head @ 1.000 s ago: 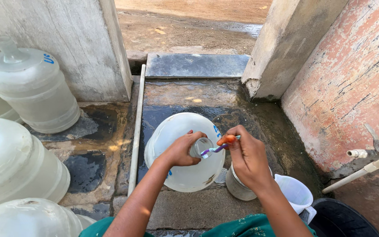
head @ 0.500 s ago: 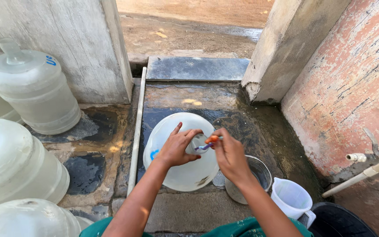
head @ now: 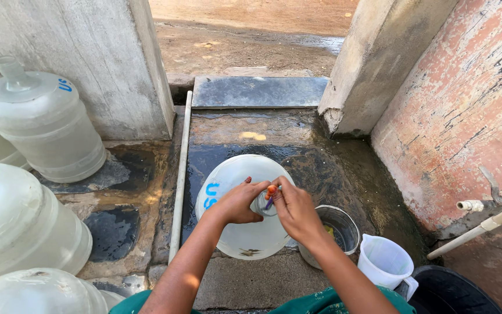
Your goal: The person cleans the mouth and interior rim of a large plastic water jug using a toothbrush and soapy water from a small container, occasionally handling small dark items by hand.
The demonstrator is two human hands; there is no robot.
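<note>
Toothbrush [head: 269, 196] now upright in jug neck [head: 261, 204]

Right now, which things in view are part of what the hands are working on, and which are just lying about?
In hand:
left hand gripping the neck of the big water jug
right hand with a small brush in its grip, at the jug's mouth

Lying about:
metal pot
white plastic pitcher
other water jugs
tap
white pipe
</note>
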